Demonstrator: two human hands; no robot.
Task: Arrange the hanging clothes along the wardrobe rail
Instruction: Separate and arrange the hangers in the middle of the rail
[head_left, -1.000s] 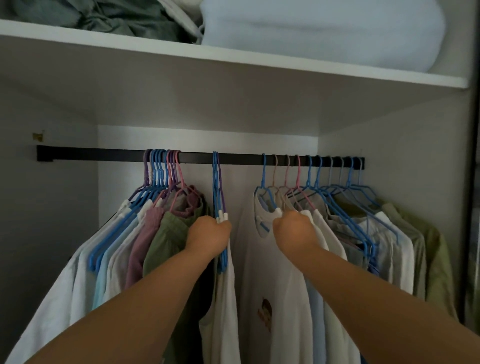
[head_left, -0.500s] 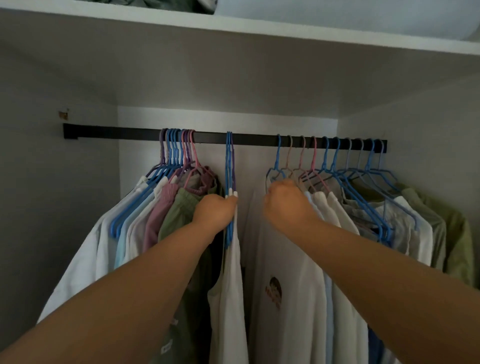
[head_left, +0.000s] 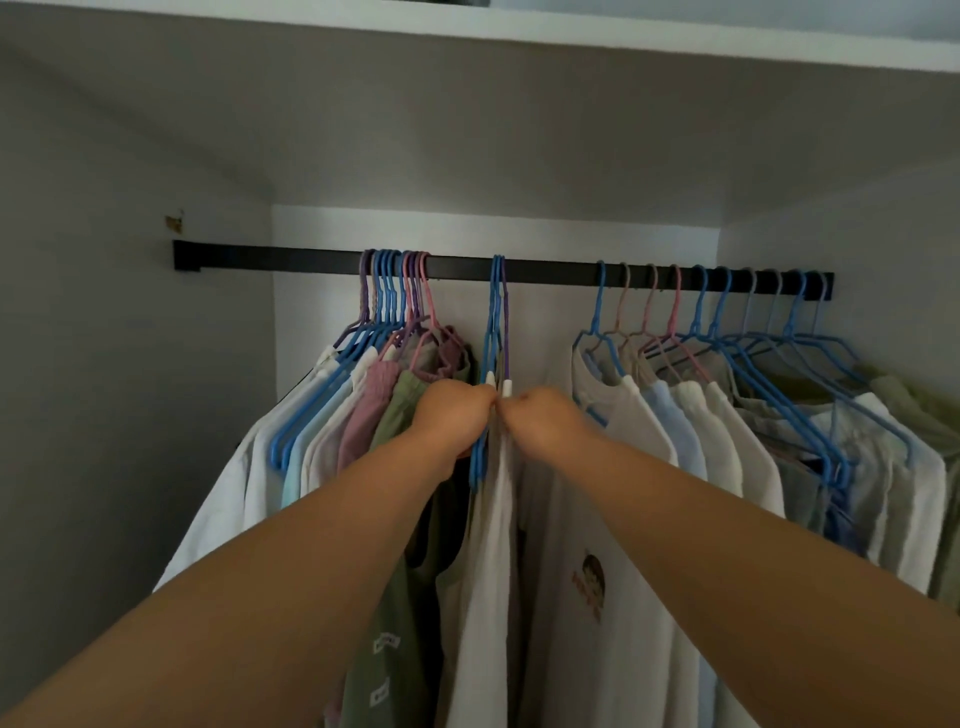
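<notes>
Since the earlier frames the right hand has been brought leftward off the white shirt with the chest print, and it is now set against the middle hangers, knuckle to knuckle with the left hand. Both hands are seen closed, each fist gripped on the shoulder of the pale garment carried by those hangers, one on either side; the fingers themselves are hidden behind the fists. The middle hangers are hooked directly above the hands on the black rail, whose long axis is laid left to right across the wardrobe, so any sliding would have to be done sideways along it. The left bunch is found just beside the left hand, while the right row is set further from the right hand, across a bare stretch of rail. By count, two hooks appear in the middle; about eight are packed tightly on the left, though overlap makes that uncertain; ten are spread along the right end. A white shelf is fixed above the rail. The pale garment is judged nearer the left bunch.
</notes>
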